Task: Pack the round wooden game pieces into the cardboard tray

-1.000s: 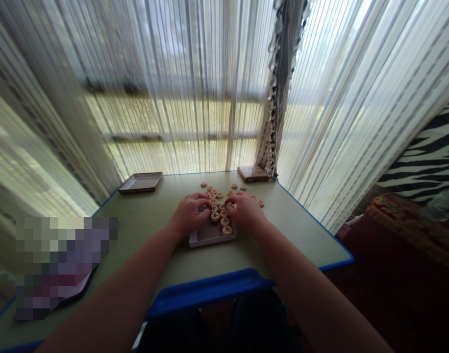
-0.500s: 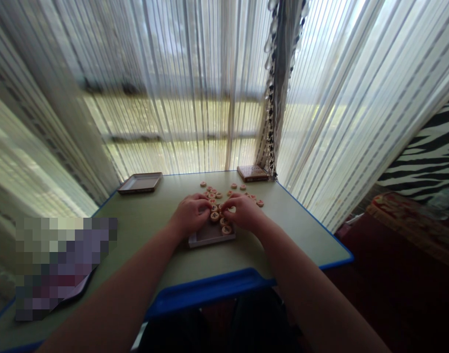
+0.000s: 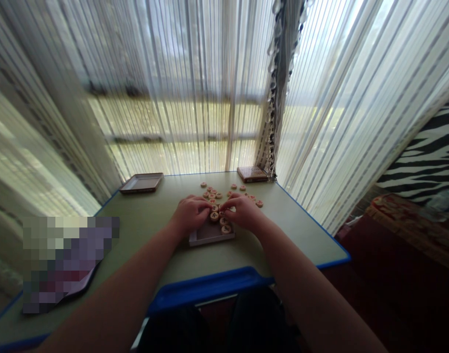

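Observation:
Round wooden Chinese chess pieces with dark characters, such as this front piece (image 3: pixel 225 229), lie in and over a shallow box tray (image 3: pixel 212 240) on the table. At the tray's left side is my left hand (image 3: pixel 190 214), its fingers and thumb closed on the edge of a chess piece (image 3: pixel 214 209). My right hand (image 3: pixel 241 211) reaches in from the other side, thumb and fingers pinched together at a piece between the hands, which they mostly cover. Another black-marked piece (image 3: pixel 214 216) lies just below the fingertips. Red-marked pieces (image 3: pixel 212 195) are scattered beyond both hands.
An open box lid (image 3: pixel 142 183) lies at the table's far left, and a flat brown box (image 3: pixel 252 173) at the far right corner. A blurred-out object (image 3: pixel 68 269) is on the left. A blue trough (image 3: pixel 213 289) edges the table's front. Sheer curtains (image 3: pixel 180 88) hang behind.
The view has shifted slightly. Both hands stay over the tray in nearly the same pose, and the pieces show hardly any movement.

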`<move>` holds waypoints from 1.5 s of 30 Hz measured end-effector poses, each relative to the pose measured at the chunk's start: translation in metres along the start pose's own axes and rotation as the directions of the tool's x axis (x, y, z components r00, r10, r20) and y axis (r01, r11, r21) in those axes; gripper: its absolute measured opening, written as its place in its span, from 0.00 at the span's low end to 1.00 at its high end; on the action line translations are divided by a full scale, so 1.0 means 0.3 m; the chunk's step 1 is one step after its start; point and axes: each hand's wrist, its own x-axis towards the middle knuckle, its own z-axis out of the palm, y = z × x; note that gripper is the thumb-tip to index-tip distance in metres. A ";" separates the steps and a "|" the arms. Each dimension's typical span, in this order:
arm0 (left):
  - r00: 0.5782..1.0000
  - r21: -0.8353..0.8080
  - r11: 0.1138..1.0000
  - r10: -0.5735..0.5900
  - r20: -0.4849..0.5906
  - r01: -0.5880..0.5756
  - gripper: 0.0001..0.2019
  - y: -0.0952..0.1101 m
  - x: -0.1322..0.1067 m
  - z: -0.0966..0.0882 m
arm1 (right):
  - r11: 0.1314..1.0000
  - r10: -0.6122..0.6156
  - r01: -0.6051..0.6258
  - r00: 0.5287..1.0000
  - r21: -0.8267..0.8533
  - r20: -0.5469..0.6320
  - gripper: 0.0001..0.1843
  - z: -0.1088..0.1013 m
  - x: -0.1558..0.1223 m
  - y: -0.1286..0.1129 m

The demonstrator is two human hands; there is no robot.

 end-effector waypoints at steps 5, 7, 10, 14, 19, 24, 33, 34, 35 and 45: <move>1.000 -0.020 1.000 0.010 -0.028 -0.010 0.10 -0.001 -0.003 0.002 | 0.999 -0.024 0.025 0.999 0.027 -0.026 0.10 -0.002 0.004 0.008; 0.999 -0.023 1.000 0.011 -0.040 -0.012 0.10 0.000 -0.005 0.001 | 0.999 -0.018 0.019 1.000 0.028 -0.023 0.09 -0.003 0.006 0.009; 0.998 -0.021 1.000 0.002 -0.057 -0.003 0.10 0.006 -0.009 -0.003 | 1.000 0.004 -0.004 0.999 -0.004 -0.032 0.10 -0.013 0.006 0.013; 0.998 0.002 1.000 0.006 -0.070 -0.006 0.10 0.015 -0.015 -0.007 | 0.957 0.155 -0.196 0.968 -0.213 -0.195 0.13 -0.032 0.000 0.027; 0.996 0.017 1.000 0.007 -0.090 -0.005 0.10 0.025 -0.019 -0.016 | 0.929 0.163 -0.207 0.973 -0.306 -0.165 0.14 -0.020 -0.001 0.036; 0.994 0.029 1.000 -0.002 -0.112 0.005 0.10 0.034 -0.032 -0.032 | 0.931 0.139 -0.141 0.990 -0.337 -0.031 0.11 -0.004 0.003 0.033; 0.994 0.048 0.999 0.019 -0.109 -0.014 0.09 0.055 -0.097 -0.062 | 0.926 0.234 -0.235 0.971 -0.296 -0.039 0.09 -0.020 0.009 0.040; 0.993 0.044 0.999 0.023 -0.111 -0.018 0.09 0.057 -0.100 -0.063 | 0.935 0.221 -0.233 0.972 -0.268 -0.077 0.09 -0.022 0.009 0.033; 0.993 0.038 0.999 0.027 -0.116 -0.023 0.08 0.059 -0.102 -0.064 | 0.951 0.188 -0.209 0.976 -0.227 -0.111 0.09 -0.024 0.008 0.022; 0.994 -0.019 1.000 -0.015 -0.107 0.013 0.11 0.040 -0.102 -0.066 | 0.965 -0.254 0.246 0.963 0.089 0.091 0.05 0.001 -0.036 -0.114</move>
